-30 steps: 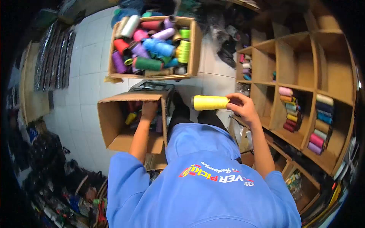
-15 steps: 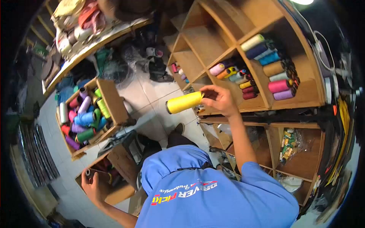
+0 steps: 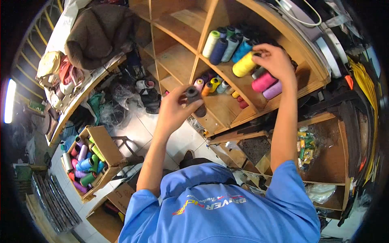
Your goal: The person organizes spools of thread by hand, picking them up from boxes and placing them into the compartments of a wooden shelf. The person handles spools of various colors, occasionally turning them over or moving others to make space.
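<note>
My right hand [image 3: 277, 62] grips the top end of a yellow thread spool [image 3: 244, 65], holding it at an upper cubby of the wooden shelf [image 3: 196, 67]. Close by it in that cubby are a pink thread spool [image 3: 263, 82], a purple thread spool [image 3: 272, 90] and a navy thread spool [image 3: 219, 51]. My left hand [image 3: 174, 111] is closed around a dark thread spool [image 3: 196, 101], raised in front of the lower cubbies. Part of the dark spool is covered by my fingers.
On the left stands an open box [image 3: 106, 143] full of mixed coloured spools. A second carton [image 3: 121, 196] sits below it. Small packets [image 3: 306, 150] lie in a lower shelf compartment. A cloth-covered table [image 3: 89, 83] is at upper left.
My right hand has carried the yellow spool up and right to the shelf cubby. My left hand has risen from the lower carton, bringing the dark spool towards the shelf. The view has shifted.
</note>
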A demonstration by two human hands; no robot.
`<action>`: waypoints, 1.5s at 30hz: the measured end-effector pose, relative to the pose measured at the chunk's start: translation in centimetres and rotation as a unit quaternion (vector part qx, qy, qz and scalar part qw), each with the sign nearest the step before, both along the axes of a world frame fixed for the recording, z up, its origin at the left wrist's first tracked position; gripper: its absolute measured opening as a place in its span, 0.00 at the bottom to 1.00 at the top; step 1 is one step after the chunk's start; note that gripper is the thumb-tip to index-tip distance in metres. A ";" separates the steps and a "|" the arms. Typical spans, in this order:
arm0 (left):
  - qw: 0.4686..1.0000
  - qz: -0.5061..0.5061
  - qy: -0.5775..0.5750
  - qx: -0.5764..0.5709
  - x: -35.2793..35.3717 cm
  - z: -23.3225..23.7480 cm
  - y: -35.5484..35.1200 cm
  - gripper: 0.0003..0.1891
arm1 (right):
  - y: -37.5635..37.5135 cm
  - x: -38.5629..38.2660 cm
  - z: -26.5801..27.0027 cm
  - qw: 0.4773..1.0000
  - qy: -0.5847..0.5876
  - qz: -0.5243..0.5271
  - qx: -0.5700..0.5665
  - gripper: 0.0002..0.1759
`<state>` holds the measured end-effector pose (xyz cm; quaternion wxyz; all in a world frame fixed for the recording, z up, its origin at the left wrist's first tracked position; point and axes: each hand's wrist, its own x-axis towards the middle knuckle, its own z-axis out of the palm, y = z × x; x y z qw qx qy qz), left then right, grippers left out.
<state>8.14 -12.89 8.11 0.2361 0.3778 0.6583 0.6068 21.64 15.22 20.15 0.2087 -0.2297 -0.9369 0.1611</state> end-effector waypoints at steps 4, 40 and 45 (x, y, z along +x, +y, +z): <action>0.998 0.011 0.041 0.035 0.2 2.5 6.7 0.24 | 2.6 -3.2 0.2 0.998 -0.049 0.017 0.020 0.21; 0.954 0.204 0.204 0.080 1.7 -5.2 19.4 0.29 | 5.3 -3.7 -2.5 0.995 -0.038 0.077 0.042 0.17; 0.950 0.206 0.214 0.097 1.9 -5.6 19.1 0.28 | 5.6 -3.4 -2.3 0.994 -0.034 0.096 0.047 0.17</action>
